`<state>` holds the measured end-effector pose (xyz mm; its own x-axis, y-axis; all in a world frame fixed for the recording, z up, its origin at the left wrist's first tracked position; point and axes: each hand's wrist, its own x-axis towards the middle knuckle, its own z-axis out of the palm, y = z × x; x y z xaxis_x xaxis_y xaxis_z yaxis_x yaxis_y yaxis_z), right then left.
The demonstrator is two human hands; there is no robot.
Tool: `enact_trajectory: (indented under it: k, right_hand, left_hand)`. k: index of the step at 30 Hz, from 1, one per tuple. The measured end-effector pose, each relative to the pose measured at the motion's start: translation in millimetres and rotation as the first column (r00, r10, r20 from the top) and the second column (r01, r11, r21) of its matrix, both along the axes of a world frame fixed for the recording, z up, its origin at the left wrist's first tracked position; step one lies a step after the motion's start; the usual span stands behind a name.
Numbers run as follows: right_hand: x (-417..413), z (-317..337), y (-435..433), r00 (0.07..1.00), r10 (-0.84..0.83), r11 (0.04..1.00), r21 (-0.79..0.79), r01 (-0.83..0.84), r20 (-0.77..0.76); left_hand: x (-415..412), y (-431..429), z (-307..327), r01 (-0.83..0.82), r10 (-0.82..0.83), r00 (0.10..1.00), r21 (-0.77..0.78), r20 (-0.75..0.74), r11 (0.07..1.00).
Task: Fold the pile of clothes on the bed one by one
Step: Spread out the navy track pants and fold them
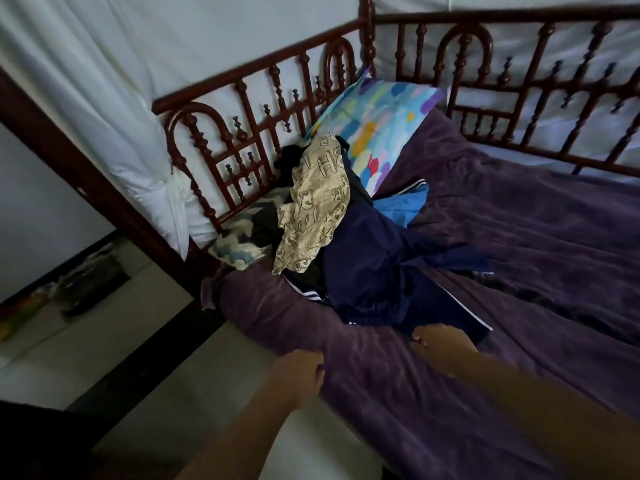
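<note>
the pile of clothes (pixel 346 237) sits against the pillow (pixel 377 133), with the left hand (pixel 299 372) pinching the purple bedspread (pixel 519 271) and the right hand (pixel 440 344) curled empty just before it, so tugging could drag the pile.

2 bare forearms are extended forward from the bottom edge, roughly parallel, angled up and to the left. The left hand (pixel 300 370) is seen palm down, fingers curled loosely downward, thumb side toward the right hand; whether anything is pinched cannot be told (motion blur). The right hand (pixel 440 344) is set further forward and higher in view, knuckles up, fingers bent under into a loose fist-like curl. The hands are held near each other but apart. Both wrists are kept straight, no sleeves visible.
</note>
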<state>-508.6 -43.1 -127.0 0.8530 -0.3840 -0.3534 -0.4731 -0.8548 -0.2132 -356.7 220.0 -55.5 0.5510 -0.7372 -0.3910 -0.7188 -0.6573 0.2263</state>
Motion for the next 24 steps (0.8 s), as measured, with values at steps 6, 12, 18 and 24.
enact_trajectory:
  k: [6, 12, 18, 24]
  right_hand:
    - [56, -34, -28, 0.988, -0.026, 0.997, 0.063, 0.036, -0.155]
    - [94, -49, -50, 0.967, -0.131, 0.982, 0.102, 0.156, -0.218]
    - [132, -83, -56, 0.882, -0.359, 0.91, 0.097, 0.403, -0.304]
    - [185, -146, -46, 0.648, -0.666, 0.651, 0.136, 0.747, -0.369]
  left_hand:
    - [72, -39, -28, 0.023, -0.023, 1.0, 0.034, -0.007, 0.999]
    - [134, -86, -65, 0.115, -0.113, 0.992, 0.027, -0.062, 0.993]
    - [201, -133, -113, 0.239, -0.232, 0.959, 0.024, -0.164, 0.971]
    - [255, -143, -165, 0.37, -0.356, 0.914, 0.042, -0.196, 0.928]
